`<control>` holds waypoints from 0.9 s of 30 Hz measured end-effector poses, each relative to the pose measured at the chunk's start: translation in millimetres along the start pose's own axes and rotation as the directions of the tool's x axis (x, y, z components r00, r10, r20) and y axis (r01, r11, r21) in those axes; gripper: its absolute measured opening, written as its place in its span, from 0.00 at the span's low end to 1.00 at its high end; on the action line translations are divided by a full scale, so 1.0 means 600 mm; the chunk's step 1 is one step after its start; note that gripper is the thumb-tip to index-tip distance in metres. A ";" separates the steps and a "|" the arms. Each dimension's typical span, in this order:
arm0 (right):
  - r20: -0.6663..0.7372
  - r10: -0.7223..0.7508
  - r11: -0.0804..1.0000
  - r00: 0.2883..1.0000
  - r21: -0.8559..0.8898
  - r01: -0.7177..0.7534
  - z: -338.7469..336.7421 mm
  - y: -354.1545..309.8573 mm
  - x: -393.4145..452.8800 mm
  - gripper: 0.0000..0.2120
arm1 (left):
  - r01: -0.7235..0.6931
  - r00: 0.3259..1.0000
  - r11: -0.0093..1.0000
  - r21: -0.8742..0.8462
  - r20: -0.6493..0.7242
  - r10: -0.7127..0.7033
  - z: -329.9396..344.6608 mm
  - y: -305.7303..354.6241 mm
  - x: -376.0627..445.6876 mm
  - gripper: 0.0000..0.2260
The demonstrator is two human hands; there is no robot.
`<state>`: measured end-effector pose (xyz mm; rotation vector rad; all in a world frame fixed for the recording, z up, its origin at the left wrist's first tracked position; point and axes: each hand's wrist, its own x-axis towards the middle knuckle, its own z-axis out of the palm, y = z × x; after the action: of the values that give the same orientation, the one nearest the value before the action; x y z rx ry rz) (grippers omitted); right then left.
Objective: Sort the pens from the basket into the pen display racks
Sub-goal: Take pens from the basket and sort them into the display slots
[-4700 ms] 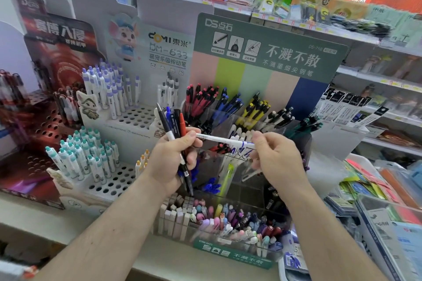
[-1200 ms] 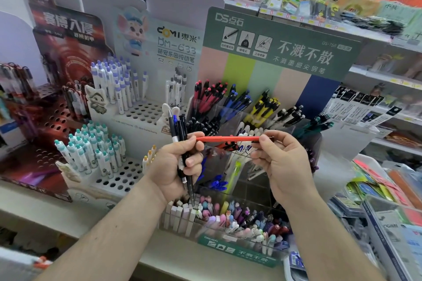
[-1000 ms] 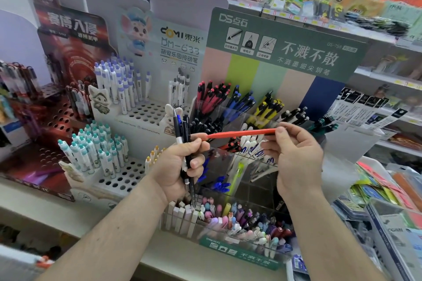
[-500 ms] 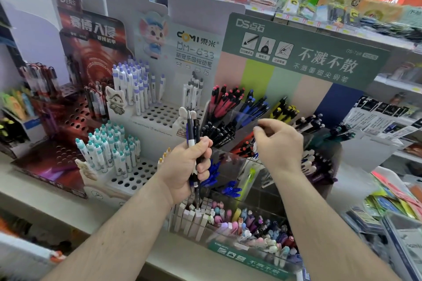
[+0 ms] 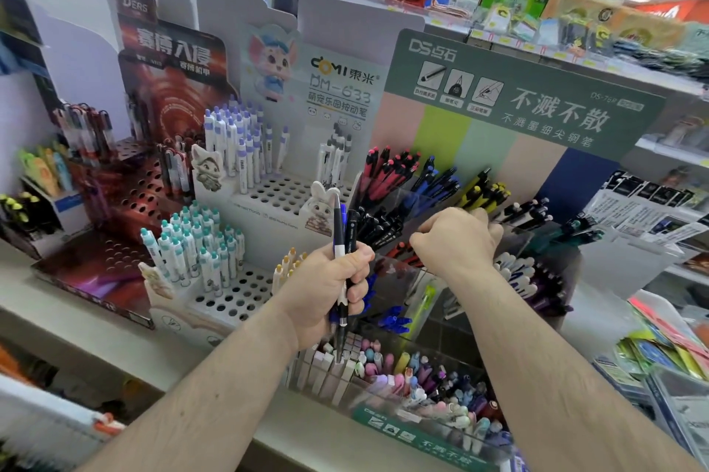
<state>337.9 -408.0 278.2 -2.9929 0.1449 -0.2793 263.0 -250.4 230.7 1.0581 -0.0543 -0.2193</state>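
Note:
My left hand [image 5: 326,291] is shut on a small bundle of pens [image 5: 339,226], black, blue and white, held upright in front of the white perforated rack [image 5: 276,195]. My right hand [image 5: 456,241] hovers knuckles-up over the clear tiered pen rack [image 5: 387,279] under the green header card [image 5: 518,99]. Its fingers curl down into the middle tier, just right of a few red pens [image 5: 401,253]. The fingertips are hidden, so I cannot see whether a pen is in them. The basket is not in view.
A dark red perforated rack [image 5: 126,195] stands at the left. A front tray of pastel pens [image 5: 422,379] sits below my hands at the counter edge [image 5: 192,356]. Packaged stationery [image 5: 660,341] fills bins at the right, and stocked shelves rise behind.
My right hand pulled an orange-red pen out of the left hand's bundle and carried it forward and down into the clear rack. The pen is out of sight. The left hand stayed put.

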 end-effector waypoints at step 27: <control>0.307 -0.223 0.299 0.925 0.925 -0.235 -0.016 0.006 -0.120 0.07 | -0.012 0.997 0.998 0.056 -0.080 0.016 -0.008 -0.017 -0.003 0.17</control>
<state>265.2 -404.7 274.0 -1.7159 -0.0594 0.2069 260.7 -250.5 219.5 1.1207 0.0050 -0.1626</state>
